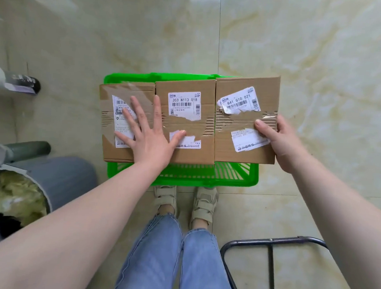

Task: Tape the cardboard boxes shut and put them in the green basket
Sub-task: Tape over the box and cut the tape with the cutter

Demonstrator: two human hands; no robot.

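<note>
Marble-look floor tiles [304, 50] all round, with the green basket [205, 179] sitting on them just ahead of the person's shoes. Three boxes lie side by side across the basket's top, touching each other, so this looks like the putting-away step, taping seemingly done already.

Left box [109, 125] at 9 o'clock has clear tape over its label, middle box [186, 87] has a strip across the seam, and right box [241, 152] at 3 o'clock pokes out past the basket's edge. Left hand [147, 136] is spread flat, fingers apart, pressing down over the left and middle boxes. Right hand [279, 143] grips the right box's outer edge, thumb on top and fingers hidden below.

Whether they're fully down inside or perched on the rim, can't tell. My guess for the next move: nudge that right box toward 9 o'clock so the row drops in and settles.

A grey bin [30, 192] sits at 8 o'clock, a metal frame [273, 242] at 5.
</note>
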